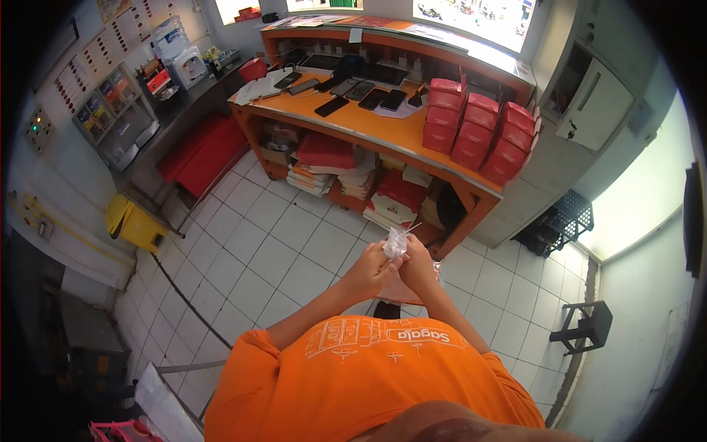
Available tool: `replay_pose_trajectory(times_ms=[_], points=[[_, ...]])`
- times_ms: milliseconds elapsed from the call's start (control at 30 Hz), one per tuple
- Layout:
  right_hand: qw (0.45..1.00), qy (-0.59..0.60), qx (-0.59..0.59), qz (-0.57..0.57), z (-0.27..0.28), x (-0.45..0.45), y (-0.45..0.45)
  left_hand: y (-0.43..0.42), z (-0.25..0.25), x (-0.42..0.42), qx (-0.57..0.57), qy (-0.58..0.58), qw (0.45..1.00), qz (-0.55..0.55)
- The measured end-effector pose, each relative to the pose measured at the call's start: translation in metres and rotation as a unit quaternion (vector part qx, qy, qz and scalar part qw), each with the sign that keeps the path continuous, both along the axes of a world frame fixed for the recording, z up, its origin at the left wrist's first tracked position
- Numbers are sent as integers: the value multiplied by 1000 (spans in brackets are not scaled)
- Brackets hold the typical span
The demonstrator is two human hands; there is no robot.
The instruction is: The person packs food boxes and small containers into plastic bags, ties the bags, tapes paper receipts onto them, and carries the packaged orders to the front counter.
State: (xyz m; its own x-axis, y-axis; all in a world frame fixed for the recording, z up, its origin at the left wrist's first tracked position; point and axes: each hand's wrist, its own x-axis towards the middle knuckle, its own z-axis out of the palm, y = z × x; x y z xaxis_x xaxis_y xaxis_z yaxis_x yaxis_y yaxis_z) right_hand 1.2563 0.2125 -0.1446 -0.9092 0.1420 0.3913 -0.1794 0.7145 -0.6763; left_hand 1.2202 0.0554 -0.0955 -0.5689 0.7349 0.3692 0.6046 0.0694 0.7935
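Note:
In front of my orange shirt, both hands are close together around a small crumpled piece of clear plastic [395, 243], which looks like a little bag. My left hand [374, 271] pinches it from the left. My right hand [418, 264] closes on its right side. A thin white strip [414, 227] sticks out past the right fingers; whether it belongs to the plastic I cannot tell. Below the hands lies a pale, shiny plastic-covered item [398, 289], partly hidden by my right forearm.
An orange table [353, 121] ahead carries several phones [332, 107] and stacked red boxes [480, 129]. Papers and folded cartons [394, 202] fill its lower shelf. A dark stool [585, 326] and black crate [573, 214] stand right, a yellow bin [132, 223] left.

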Motion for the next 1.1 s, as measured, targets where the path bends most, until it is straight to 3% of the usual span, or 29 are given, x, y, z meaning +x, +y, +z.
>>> replay_pose_trajectory(times_ms=[33,67,167,267,333,433,600,800,900,933,1100], points=[[1000,16,-23,-12,5,-14,16,12,-1,-21,3,54,999,-8],[998,-67,-15,11,23,-34,34,21,2,-43,-22,23,999,-7],[997,-40,-65,7,35,-115,78,33,37,-99,-2,-69,996,61],[974,-3,-217,70,65,-193,103,12,49,-157,1,-126,983,133],[969,11,-231,84,72,-276,128,-20,26,-205,-31,-148,954,258],[957,21,-283,62,62,-360,156,-57,-5,-243,-9,-206,916,344],[956,16,-294,-3,47,-445,185,-105,-27,-342,-1,-283,866,412],[955,22,-294,-39,20,-514,200,-101,-8,-507,-62,-228,925,298],[993,-17,-47,-108,31,-521,189,-73,5,-574,-124,-178,949,230],[987,-52,-72,-132,37,-518,178,-64,5,-594,-118,-187,952,213],[974,-110,53,-193,25,-501,134,-21,-15,-665,-117,-221,955,158]])
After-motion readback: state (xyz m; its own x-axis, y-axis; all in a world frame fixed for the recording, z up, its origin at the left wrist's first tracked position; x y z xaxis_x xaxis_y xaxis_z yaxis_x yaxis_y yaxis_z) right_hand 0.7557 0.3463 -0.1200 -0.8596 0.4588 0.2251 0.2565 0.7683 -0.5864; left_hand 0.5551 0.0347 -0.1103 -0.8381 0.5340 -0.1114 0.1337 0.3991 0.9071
